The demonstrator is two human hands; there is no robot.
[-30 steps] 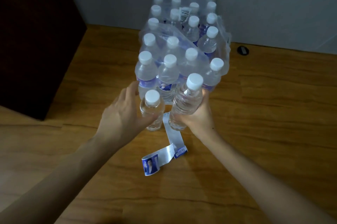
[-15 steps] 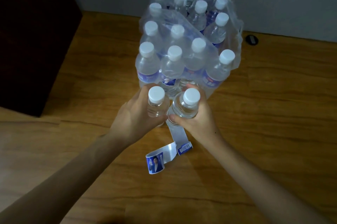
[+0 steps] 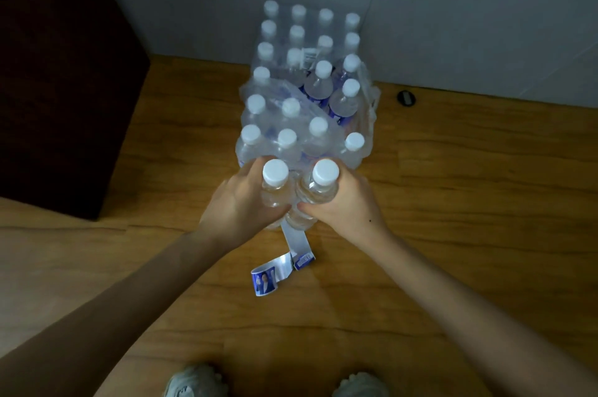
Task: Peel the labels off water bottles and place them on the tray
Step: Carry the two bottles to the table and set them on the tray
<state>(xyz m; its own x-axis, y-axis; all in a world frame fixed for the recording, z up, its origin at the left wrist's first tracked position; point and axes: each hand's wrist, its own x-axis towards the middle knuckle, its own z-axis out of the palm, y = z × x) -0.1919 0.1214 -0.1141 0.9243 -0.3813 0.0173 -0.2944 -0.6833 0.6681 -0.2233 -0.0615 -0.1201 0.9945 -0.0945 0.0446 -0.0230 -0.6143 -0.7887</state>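
Observation:
Two clear, label-free water bottles with white caps are held side by side in front of the pack. My left hand [image 3: 238, 202] grips the left bottle [image 3: 275, 181] and my right hand [image 3: 343, 205] grips the right bottle [image 3: 320, 184]. Two peeled labels lie on the wooden floor just below the hands: a white strip [image 3: 296, 239] and a curled blue-and-white one [image 3: 267, 278]. Behind the hands stands a shrink-wrapped pack [image 3: 307, 95] of several capped bottles with blue labels, its wrap torn open at the right. No tray is visible.
A dark cabinet [image 3: 61, 73] stands at the left. A grey wall [image 3: 453, 8] runs behind the pack, with a small black round object [image 3: 406, 98] on the floor beside it. My two shoes [image 3: 194, 380] show at the bottom edge.
My left hand closed on the left bottle. Both hands brought the two bottles together, upright and higher toward the camera. The view tilted down, showing my shoes.

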